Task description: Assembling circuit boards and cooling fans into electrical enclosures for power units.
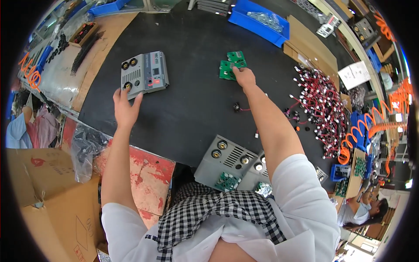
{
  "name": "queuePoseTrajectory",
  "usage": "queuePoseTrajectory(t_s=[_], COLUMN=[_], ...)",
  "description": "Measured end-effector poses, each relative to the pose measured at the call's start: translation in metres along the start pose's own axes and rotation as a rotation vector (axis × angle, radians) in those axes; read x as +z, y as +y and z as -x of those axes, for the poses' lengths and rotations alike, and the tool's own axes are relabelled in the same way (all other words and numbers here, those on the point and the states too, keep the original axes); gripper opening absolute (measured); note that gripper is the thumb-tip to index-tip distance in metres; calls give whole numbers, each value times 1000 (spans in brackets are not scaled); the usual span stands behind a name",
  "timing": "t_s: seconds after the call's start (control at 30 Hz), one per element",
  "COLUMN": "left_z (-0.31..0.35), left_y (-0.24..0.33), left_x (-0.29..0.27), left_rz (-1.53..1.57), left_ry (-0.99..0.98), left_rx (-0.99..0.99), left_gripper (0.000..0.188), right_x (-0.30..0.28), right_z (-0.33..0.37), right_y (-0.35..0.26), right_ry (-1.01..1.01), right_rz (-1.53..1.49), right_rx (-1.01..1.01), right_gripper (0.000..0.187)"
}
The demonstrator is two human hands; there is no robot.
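A grey metal device housing (146, 72) with black round terminals, vent slots and a small dark display sits on the black tabletop at the left. My left hand (125, 107) is at its near edge, thumb and fingers spread, fingertips beside the lower terminal; whether they touch it is hard to make out. Farther right, my right hand (245, 78) pinches the near right edge of a green circuit board (227, 70). A second green board piece (235, 56) lies against it at the back; whether the two are joined I cannot tell.
Grey housings (227, 161) with terminals lie by my apron, a circuit board (228, 181) in one. Red-and-black wires with white connectors (321, 109) are heaped at the right. A blue bin (259, 22) stands at the back; a cardboard box (56, 196) is at lower left.
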State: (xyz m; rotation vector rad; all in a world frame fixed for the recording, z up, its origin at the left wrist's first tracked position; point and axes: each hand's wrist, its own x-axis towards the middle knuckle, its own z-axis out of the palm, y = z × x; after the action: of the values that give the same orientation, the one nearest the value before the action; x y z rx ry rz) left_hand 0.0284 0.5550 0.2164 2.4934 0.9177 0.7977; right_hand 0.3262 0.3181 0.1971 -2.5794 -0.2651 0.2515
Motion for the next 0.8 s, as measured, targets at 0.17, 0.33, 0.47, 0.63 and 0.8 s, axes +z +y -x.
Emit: queuePoseTrajectory(t_s=[0.17,0.33,0.47,0.63,0.8], left_z=[-29,-44,-37,29,95], left_y=[-10,-26,-10,80,119], left_x=[37,48,27,-15,-45], left_rz=[-191,-204,-14,381,384], left_ry=[-9,-104,-43,-31,-69], left_rx=[-64,-41,-131,174,122], left_gripper=[40,35,34,29,27], right_x=[16,1,-7,-9,-32], right_z=[-6,24,74,145,207], right_y=[0,-18,-42,-52,-51], right_ry=[59,-198,-434,-718,-841], right_rz=[-116,-961,-1072,-1268,-1474], right_rx=[68,162,125,86,131], right_gripper=[41,21,20,16,25])
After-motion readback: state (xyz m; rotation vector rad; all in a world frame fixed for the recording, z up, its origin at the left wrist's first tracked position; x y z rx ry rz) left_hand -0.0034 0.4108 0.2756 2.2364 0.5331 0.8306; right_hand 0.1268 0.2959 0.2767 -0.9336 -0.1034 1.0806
